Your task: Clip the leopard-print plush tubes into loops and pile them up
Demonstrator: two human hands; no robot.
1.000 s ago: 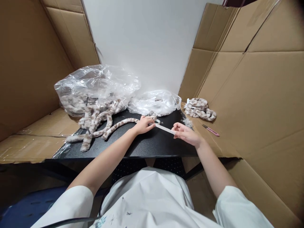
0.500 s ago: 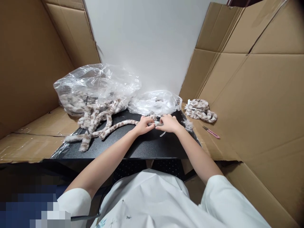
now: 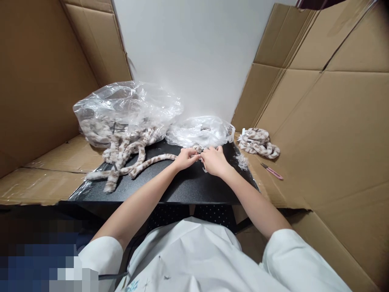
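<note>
A spotted brown-and-white plush strip (image 3: 156,159) curves across the black table (image 3: 136,192) into the fingers of my left hand (image 3: 185,159), which is closed on it. My right hand (image 3: 214,160) is right beside it, fingers bent and pressed together at the same spot, their tips nearly touching the left thumb. A bit of plush shows behind the fingertips. Below the right fingers pokes out a small white tag end (image 3: 204,170). What exactly the right fingers pinch is mostly hidden by the hand.
At left, more plush strips (image 3: 117,156) spill from a large clear plastic bag (image 3: 130,101). A smaller clear bag (image 3: 202,132) stands behind my hands. On the right lie bundled plush strips (image 3: 258,142), a pink-handled cutter (image 3: 272,171) and plastic scraps (image 3: 242,161). Cardboard walls (image 3: 328,134) flank the table.
My right hand has turned and closed in toward the left fingertips, covering the pale band seen between the hands before. The white tag end below has shifted slightly left. The view moved a little.
</note>
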